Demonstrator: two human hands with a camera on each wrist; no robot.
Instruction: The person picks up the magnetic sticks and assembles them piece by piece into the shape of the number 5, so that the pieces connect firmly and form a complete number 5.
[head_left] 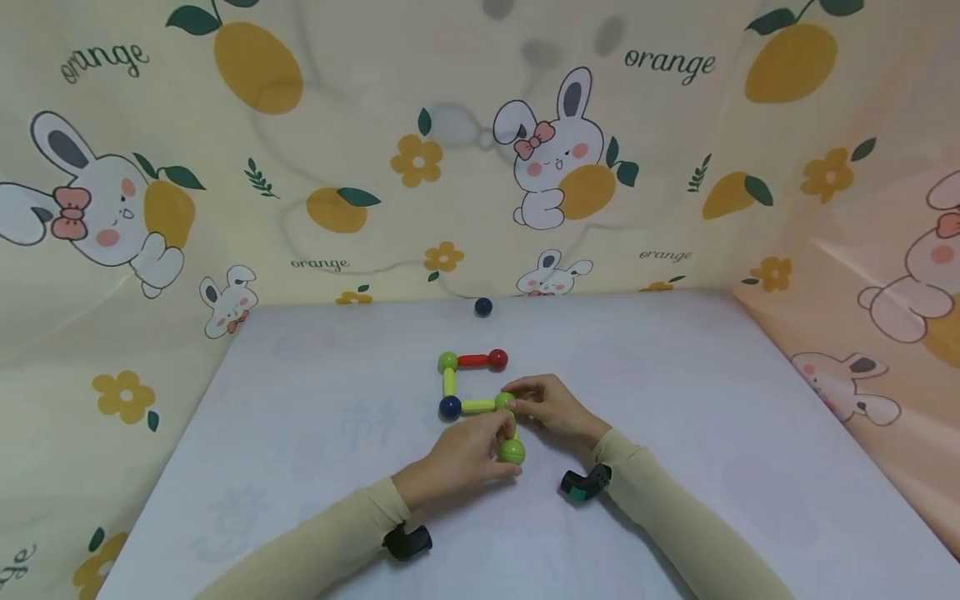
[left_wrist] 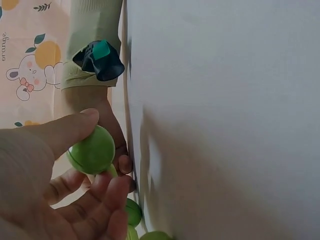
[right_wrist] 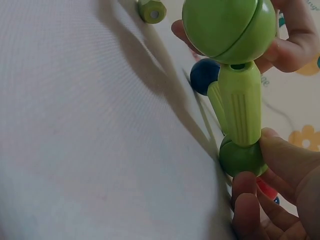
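My left hand (head_left: 467, 454) grips the near green ball (head_left: 512, 452) between thumb and fingers. A yellow-green rod (right_wrist: 241, 105) joins that ball to a second green ball (right_wrist: 242, 157), which my right hand (head_left: 558, 412) pinches with thumb and fingertips. From the second ball another yellow-green rod (head_left: 477, 406) runs left to a dark blue ball (head_left: 450, 407). There a further rod (head_left: 449, 382) leads away to a far green ball (head_left: 447, 361). A red rod (head_left: 473, 361) and red ball (head_left: 497, 359) extend right from it.
A loose dark blue ball (head_left: 483, 307) sits at the white table's (head_left: 315, 467) back edge. In the right wrist view, a light green piece (right_wrist: 152, 11) with a faceted end lies on the table. Patterned cloth (head_left: 450, 225) hangs behind and along the sides.
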